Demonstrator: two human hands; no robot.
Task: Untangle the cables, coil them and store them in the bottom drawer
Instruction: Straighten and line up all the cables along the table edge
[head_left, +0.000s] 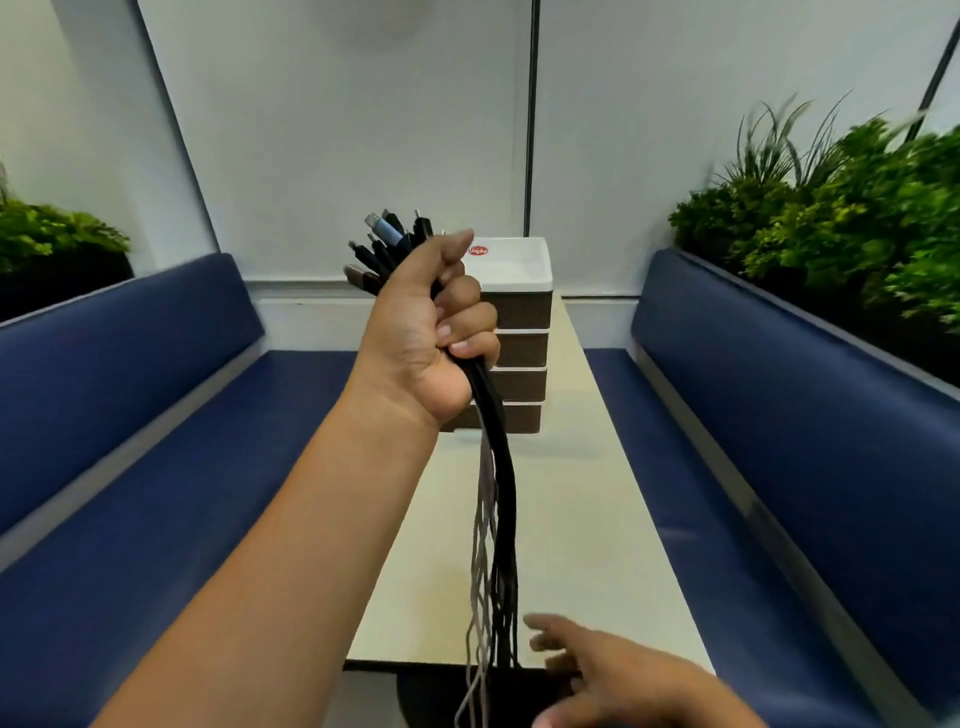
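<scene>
My left hand (431, 332) is raised over the table, fist closed around a bundle of cables (498, 519). Several plugs stick out above the fist; black and grey cords hang straight down past the table's near edge. My right hand (608, 670) is low at the near edge, fingers spread, just right of the hanging cords and holding nothing. Behind the fist stands a small drawer unit (522, 353) with a white top and several brown drawers, all closed; its left part is hidden by my hand.
A narrow cream table (582, 519) runs away from me between two blue padded benches (156, 441) (779, 415). Green plants (857, 208) line the top of the right bench back, with more at the far left. A pale wall closes the far end.
</scene>
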